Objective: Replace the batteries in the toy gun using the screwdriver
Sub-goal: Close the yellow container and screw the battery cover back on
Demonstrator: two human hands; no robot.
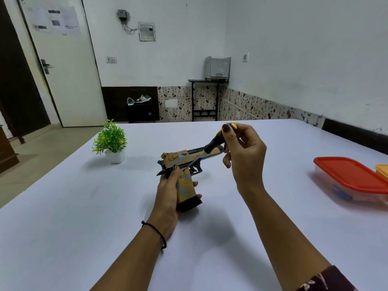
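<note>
Two hands (168, 192) (243, 156) hold toy gun (184, 162), screwdriver (212, 143).

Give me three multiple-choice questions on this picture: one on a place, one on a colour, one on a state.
1. Where does the small green plant in the white pot stand, seen from the yellow and grey toy gun?
A. To its left on the white table
B. To its right
C. On the floor

2. What colour is the lid of the clear plastic box on the right?
A. Blue
B. Red
C. Green

3. What is the right hand doing?
A. Lying flat, holding nothing
B. Holding a battery
C. Gripping the black and yellow screwdriver, tip at the gun

Answers: 1 A, it stands left of the gun in the left hand; 2 B, the lid is red; 3 C, fingers curl round its handle.
</note>
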